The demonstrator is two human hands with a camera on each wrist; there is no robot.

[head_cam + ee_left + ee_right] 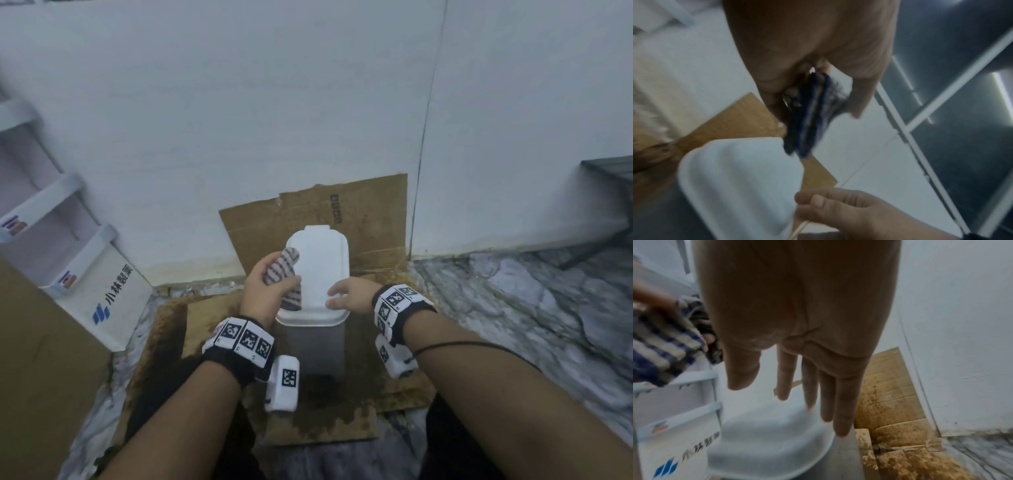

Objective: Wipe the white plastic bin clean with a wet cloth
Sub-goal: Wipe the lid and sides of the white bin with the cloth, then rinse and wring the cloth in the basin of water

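Note:
The white plastic bin (320, 270) stands with its lid closed on stained cardboard against the wall; its lid also shows in the left wrist view (740, 178) and the right wrist view (772, 439). My left hand (270, 284) grips a blue-and-white striped cloth (286, 270) over the lid's left side; the cloth (809, 113) hangs from the fist, also seen as the cloth (663, 345). My right hand (346, 294) is held with straight fingers (844, 402) over the lid's right front edge. Whether the fingers touch the lid I cannot tell.
Wet, stained cardboard (370, 219) covers the floor under the bin and leans on the white wall (274, 102). A white display stand with blue print (102, 298) is at left. Marbled floor (513, 301) lies to the right, a dark frame (609, 178) beyond.

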